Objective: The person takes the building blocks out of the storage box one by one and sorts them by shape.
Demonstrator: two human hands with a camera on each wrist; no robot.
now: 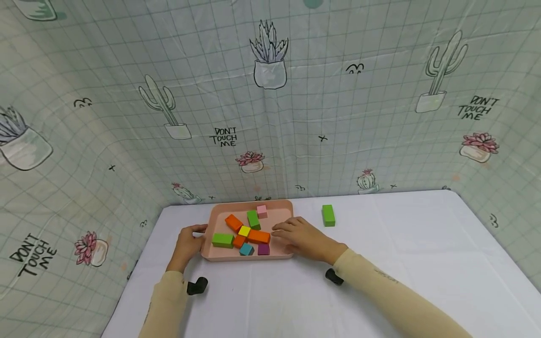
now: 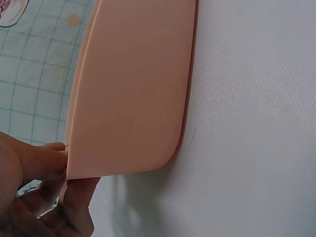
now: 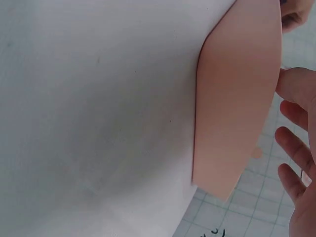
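A pink tray (image 1: 276, 213) lies on the white table with several coloured blocks in it. My left hand (image 1: 187, 245) grips the tray's left end; in the left wrist view its thumb and fingers pinch the rim at a corner. Over the tray's right part reaches my right hand (image 1: 312, 239), its fingers spread and nothing held. The right wrist view has its thumb (image 3: 295, 85) right at the rim. Nearest those fingertips is a long orange block (image 1: 258, 236). Around it lie a yellow cube (image 1: 244, 231), a purple cube (image 1: 264, 249) and a blue cube (image 1: 247, 249).
One green block (image 1: 328, 215) stands outside the tray, beyond the right hand. Further blocks in the tray include a pink cube (image 1: 262, 211) and a green block (image 1: 222, 240). A patterned curtain (image 1: 296, 112) rises behind the table (image 1: 401, 234).
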